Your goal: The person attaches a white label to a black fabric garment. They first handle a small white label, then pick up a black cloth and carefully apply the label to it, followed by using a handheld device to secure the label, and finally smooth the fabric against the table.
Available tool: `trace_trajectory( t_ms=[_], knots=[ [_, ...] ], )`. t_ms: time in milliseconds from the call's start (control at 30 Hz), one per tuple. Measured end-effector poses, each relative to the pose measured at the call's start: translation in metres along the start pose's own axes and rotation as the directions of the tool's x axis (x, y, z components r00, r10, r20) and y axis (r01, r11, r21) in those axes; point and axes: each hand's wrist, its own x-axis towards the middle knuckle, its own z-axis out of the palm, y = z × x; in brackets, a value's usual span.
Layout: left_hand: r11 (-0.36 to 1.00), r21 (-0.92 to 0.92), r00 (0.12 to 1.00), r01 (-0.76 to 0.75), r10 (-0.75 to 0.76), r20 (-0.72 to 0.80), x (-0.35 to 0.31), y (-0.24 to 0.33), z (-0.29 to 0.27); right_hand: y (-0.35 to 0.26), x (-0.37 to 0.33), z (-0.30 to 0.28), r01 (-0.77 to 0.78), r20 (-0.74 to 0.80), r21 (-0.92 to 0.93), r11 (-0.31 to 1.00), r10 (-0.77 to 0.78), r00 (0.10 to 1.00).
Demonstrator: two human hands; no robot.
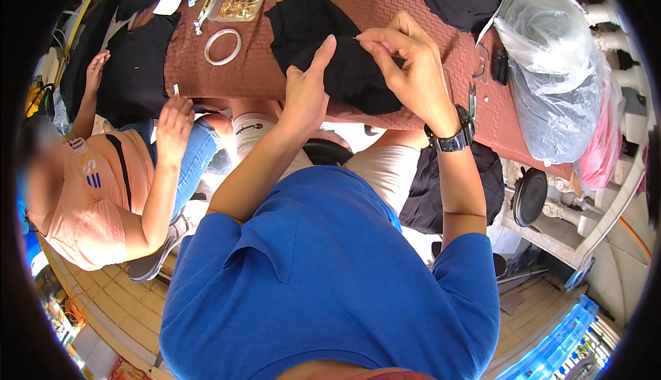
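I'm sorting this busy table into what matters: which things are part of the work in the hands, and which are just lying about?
In hand:
- black cloth, held by the left hand
- thin needle, pinched by the right hand

Lying about:
- metal ring
- clear tray of gold-coloured bits
- clear plastic bag
- pink bag
- other black cloth pieces, by the co-worker's hands

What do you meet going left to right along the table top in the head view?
Co-worker's hand → white ring → left hand → right hand on black cloth → clear plastic bag.
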Motion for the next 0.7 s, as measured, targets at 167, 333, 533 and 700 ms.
trace_trajectory(
  t_ms=[167,333,533,700],
  knots=[
    [0.996,0.048,0.996,-0.069,0.066,0.058,0.000,-0.001,-0.003,-0.007,0.000,0.001,0.044,0.001,-0.063,0.997,-0.044,0.999],
    [0.989,0.057,0.988,-0.139,0.135,0.073,0.001,-0.004,-0.001,-0.007,0.002,0.002,0.034,-0.008,-0.060,0.998,-0.035,0.999],
    [0.982,0.091,0.985,-0.166,0.162,0.057,-0.005,0.000,0.008,-0.008,0.002,0.001,0.021,-0.001,-0.050,0.999,-0.021,1.000],
    [0.966,0.174,0.981,-0.193,0.185,0.061,0.003,-0.008,-0.001,-0.008,0.002,-0.001,0.032,0.014,-0.061,0.998,-0.031,0.999]
  ],
)
